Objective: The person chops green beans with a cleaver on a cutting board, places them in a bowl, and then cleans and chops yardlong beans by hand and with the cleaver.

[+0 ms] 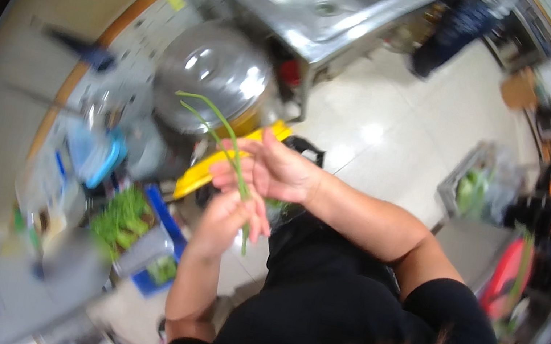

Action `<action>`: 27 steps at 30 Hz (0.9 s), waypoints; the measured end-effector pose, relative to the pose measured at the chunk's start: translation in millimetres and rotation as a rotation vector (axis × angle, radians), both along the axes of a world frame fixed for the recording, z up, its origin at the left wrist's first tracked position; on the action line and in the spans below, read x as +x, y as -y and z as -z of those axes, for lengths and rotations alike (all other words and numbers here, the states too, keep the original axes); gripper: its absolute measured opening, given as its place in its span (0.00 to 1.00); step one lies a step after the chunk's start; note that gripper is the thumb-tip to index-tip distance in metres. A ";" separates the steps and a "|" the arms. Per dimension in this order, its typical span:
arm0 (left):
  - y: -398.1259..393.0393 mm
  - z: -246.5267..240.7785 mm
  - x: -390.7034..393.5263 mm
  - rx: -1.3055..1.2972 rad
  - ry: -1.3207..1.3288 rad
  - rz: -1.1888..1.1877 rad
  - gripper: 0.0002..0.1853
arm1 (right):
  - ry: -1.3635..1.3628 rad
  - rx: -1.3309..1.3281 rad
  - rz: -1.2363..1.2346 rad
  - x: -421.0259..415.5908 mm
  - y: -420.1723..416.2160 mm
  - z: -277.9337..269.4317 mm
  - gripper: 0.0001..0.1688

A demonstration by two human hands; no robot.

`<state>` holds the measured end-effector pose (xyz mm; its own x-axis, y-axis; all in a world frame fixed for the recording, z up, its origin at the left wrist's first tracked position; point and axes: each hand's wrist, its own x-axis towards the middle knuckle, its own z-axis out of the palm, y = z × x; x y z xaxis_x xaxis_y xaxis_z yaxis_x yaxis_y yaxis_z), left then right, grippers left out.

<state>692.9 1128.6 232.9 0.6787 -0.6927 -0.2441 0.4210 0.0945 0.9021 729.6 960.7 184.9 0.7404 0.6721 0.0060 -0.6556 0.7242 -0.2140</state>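
Thin green stalks (pixel 233 137), perhaps scallion or chive, are pinched in my left hand (pixel 230 216) in front of my body. Their upper ends bend over to the left, and a short piece pokes out below my fingers. Just above it, my right hand (pixel 281 170) is spread with the palm showing and the thumb raised. Its fingers are behind or beside the stalks; whether they touch is unclear. Beneath both hands lies the yellow rim of a container (pixel 197 175), partly covered by my right hand.
A large metal lid (pixel 210 72) stands beyond the hands, below a steel sink (pixel 311 1). Leafy greens (pixel 125 223) sit at left by a blue crate (pixel 148 282). Another person's leg (pixel 454 37) is upper right. A crate of bagged vegetables (pixel 474 190) and red basin (pixel 502 278) are right.
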 end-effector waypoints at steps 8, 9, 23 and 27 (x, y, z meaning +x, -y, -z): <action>128.8 29.5 -26.5 0.376 -0.025 0.765 0.08 | -0.219 -0.311 1.075 -105.8 229.2 -43.3 0.12; 141.6 43.1 -22.9 0.408 -0.023 0.832 0.08 | -0.219 -0.317 1.182 -131.8 253.9 -41.9 0.12; 620.1 27.9 -310.4 -0.309 0.583 0.949 0.16 | 0.051 -1.889 1.494 -476.6 468.6 6.6 0.13; 731.4 5.2 -366.0 -0.590 0.124 0.882 0.14 | -0.229 -2.065 1.548 -577.5 535.6 16.4 0.18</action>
<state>327.0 397.2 227.8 -0.1231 -0.9370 0.3268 0.4623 0.2373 0.8544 152.0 425.1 168.5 0.3681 -0.8892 0.2717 -0.2798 -0.3846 -0.8797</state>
